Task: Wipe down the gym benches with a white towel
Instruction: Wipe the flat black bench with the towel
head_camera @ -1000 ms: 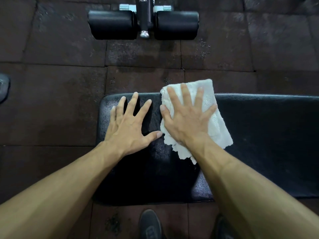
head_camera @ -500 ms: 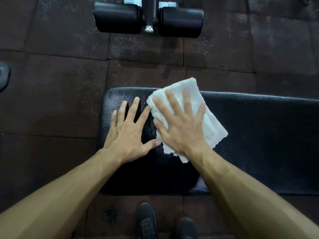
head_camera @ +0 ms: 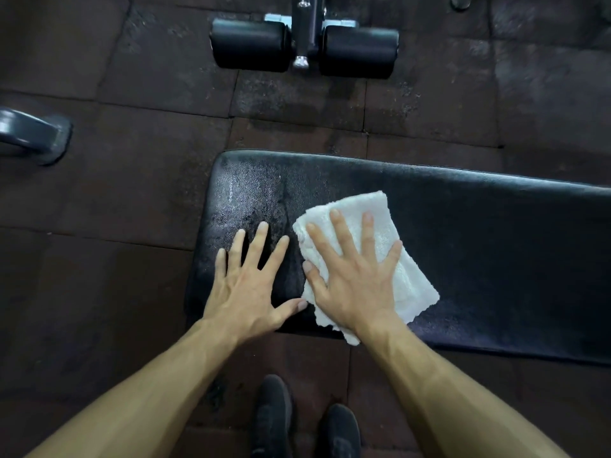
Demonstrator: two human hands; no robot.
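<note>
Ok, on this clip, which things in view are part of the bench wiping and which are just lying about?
Part of the job:
- white towel, flat on the pad
- black bench pad
- right hand, pressing the towel
- left hand, flat on the pad beside it

Just there:
- foam leg rollers beyond the bench
- grey metal foot at the left edge
- rubber floor tiles
- dark shoes
</note>
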